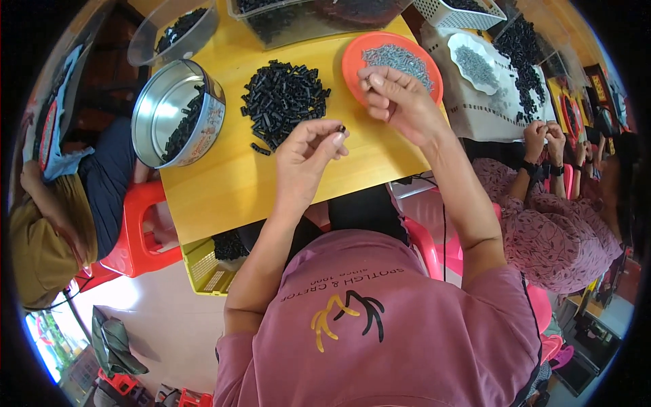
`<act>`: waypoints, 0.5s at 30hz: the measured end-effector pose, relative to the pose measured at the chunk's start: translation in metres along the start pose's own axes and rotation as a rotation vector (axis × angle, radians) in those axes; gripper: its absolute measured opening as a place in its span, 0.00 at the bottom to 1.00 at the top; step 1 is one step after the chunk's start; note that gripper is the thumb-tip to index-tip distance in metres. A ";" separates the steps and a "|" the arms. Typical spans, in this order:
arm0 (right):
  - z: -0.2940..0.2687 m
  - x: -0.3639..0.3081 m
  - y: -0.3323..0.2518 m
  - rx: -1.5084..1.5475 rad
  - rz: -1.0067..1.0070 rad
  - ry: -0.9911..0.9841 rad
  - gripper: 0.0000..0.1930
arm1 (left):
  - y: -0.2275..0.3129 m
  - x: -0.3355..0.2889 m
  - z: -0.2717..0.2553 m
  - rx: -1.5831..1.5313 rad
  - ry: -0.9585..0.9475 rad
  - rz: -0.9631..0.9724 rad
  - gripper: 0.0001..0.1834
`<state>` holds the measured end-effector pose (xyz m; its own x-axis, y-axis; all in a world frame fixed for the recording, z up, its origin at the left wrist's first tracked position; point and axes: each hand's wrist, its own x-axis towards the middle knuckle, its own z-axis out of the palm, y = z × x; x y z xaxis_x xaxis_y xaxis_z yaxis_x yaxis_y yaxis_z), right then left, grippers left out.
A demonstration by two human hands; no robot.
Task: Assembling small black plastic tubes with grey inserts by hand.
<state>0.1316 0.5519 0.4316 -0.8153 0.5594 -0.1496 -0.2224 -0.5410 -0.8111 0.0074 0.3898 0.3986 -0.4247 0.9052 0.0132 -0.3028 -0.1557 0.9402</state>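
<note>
My left hand (308, 152) is held above the table's near half, thumb and fingers pinching a small black plastic piece (342, 128). To its right, my right hand (403, 105) hovers over the near edge of an orange-red plate (351, 64). Its thumb and forefinger are pressed together; anything between them is too small to make out. On the plate lies a heap of small silver metal pins (400, 61). Beyond my left hand is a pile of short black plastic pieces (285, 98), lying directly on the yellow table (224, 197). The two hands are apart.
A round tin (215, 129) with black pieces stands left. Clear plastic bins (139, 51) line the far side. Right, a white dish (454, 44) of metal pieces stands near loose black parts. People sit on both sides; a red stool (135, 224) stands left, a yellow crate (203, 271) below.
</note>
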 end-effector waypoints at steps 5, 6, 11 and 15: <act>0.023 -0.017 0.015 -0.009 -0.055 -0.044 0.09 | 0.010 0.004 0.012 -0.047 0.026 0.019 0.09; 0.024 -0.019 0.017 -0.005 -0.049 -0.047 0.09 | 0.012 0.003 0.013 -0.045 0.032 0.016 0.09; 0.027 -0.026 0.025 -0.162 -0.056 -0.037 0.09 | 0.014 -0.001 0.011 -0.052 0.031 0.021 0.09; 0.031 -0.031 0.027 -0.292 -0.071 -0.018 0.10 | 0.013 -0.007 0.010 -0.064 0.073 0.021 0.08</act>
<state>0.1339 0.5006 0.4320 -0.8131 0.5768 -0.0785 -0.1182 -0.2956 -0.9480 0.0147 0.3855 0.4145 -0.4918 0.8707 0.0056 -0.3463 -0.2015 0.9162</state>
